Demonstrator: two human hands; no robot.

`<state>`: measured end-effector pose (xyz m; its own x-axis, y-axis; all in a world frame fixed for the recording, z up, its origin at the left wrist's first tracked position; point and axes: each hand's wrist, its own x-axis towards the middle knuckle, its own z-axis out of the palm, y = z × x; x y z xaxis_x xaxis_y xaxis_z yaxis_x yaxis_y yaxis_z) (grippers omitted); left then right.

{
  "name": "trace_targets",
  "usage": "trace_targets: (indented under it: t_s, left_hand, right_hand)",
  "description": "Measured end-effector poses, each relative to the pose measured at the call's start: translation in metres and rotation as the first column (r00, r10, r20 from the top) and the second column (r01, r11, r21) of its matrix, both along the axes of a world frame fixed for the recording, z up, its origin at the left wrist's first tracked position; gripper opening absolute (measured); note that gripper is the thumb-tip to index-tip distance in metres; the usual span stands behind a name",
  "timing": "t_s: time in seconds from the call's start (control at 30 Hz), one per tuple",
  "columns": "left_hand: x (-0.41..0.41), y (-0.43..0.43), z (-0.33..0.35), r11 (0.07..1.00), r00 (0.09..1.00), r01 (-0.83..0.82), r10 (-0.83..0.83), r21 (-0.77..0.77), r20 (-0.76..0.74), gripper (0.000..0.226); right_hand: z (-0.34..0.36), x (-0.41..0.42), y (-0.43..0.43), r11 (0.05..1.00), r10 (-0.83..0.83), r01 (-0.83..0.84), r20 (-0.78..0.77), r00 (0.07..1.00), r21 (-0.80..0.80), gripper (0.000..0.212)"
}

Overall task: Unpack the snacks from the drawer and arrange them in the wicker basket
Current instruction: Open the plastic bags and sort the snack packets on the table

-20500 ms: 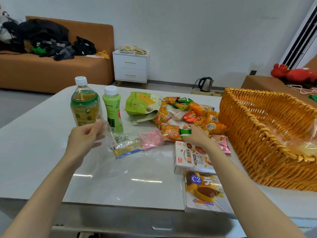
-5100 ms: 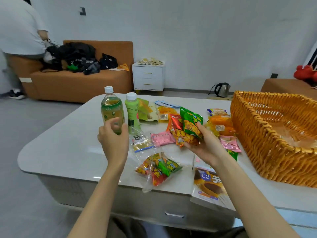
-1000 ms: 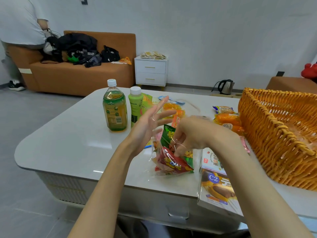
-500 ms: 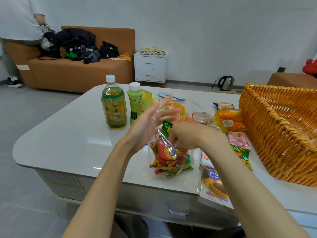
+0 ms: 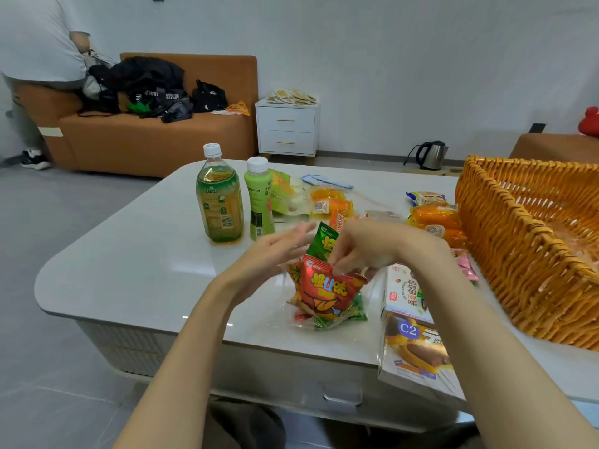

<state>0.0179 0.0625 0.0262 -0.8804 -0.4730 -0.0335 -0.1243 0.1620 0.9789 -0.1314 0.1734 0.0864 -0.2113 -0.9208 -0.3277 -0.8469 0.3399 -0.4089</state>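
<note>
Head view: snack packets stand bunched in a clear bag (image 5: 281, 319) near the front edge of the surface (image 5: 139, 270).
Change: five seconds back the right hand (image 5: 368, 251) held the red packet (image 5: 327, 291) and green packet (image 5: 325, 242) in the air; now both sit in the bag, red in front.
Meaning: probably still gathering; these snacks are not yet in the wicker basket (image 5: 505, 254), off to the right.
Left hand (image 5: 275, 252): fingers straight and spread, beside the bag's left side.
Right hand: fingers curled, pinching the red packet's top edge.
</note>
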Motion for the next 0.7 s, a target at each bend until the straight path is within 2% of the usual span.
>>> trace_targets:
  t_s: [0.03, 0.1, 0.17, 0.27, 0.37, 0.53, 0.63, 0.7]
  left_hand:
    - [0.0, 0.004, -0.001, 1.0, 1.0, 0.001, -0.001, -0.008, -0.006, 0.048]
    - [0.002, 0.008, 0.003, 1.0, 1.0, 0.008, -0.008, -0.002, -0.029, 0.041]
    - [0.003, 0.008, 0.008, 0.999, 0.998, 0.039, -0.037, 0.034, -0.055, 0.041]
    - [0.004, 0.001, 0.008, 0.985, 0.989, 0.092, -0.074, 0.145, -0.127, 0.044]
    - [0.007, -0.005, 0.005, 0.969, 0.982, 0.114, -0.076, 0.219, -0.175, 0.042]
    - [0.008, -0.008, 0.002, 0.979, 0.982, 0.12, -0.094, 0.162, -0.161, 0.042]
    - [0.009, -0.006, 0.003, 0.981, 0.982, 0.078, -0.044, 0.179, -0.185, 0.044]
    - [0.011, -0.007, 0.004, 0.973, 0.979, 0.08, -0.035, 0.217, -0.203, 0.045]
  right_hand:
    - [0.0, -0.001, -0.002, 1.0, 0.0, 0.0, 0.017, 1.0, 0.029, 0.019]
    - [0.006, 0.0, -0.009, 0.996, 0.037, -0.039, 0.028, 0.999, 0.076, 0.014]
    - [0.015, 0.001, -0.016, 0.989, 0.093, -0.099, 0.057, 0.994, 0.108, 0.011]
    - [0.019, 0.007, -0.03, 0.982, 0.118, -0.133, 0.115, 0.986, 0.132, 0.021]
    - [0.008, 0.02, -0.039, 0.972, 0.195, -0.199, 0.043, 0.98, 0.121, 0.02]
    - [0.01, 0.037, -0.039, 0.933, 0.313, -0.271, -0.161, 0.936, 0.237, 0.025]
    - [0.001, 0.041, -0.038, 0.944, 0.328, -0.315, -0.214, 0.92, 0.093, 0.023]
    - [-0.012, 0.042, -0.032, 0.964, 0.26, -0.265, -0.16, 0.952, -0.016, 0.021]
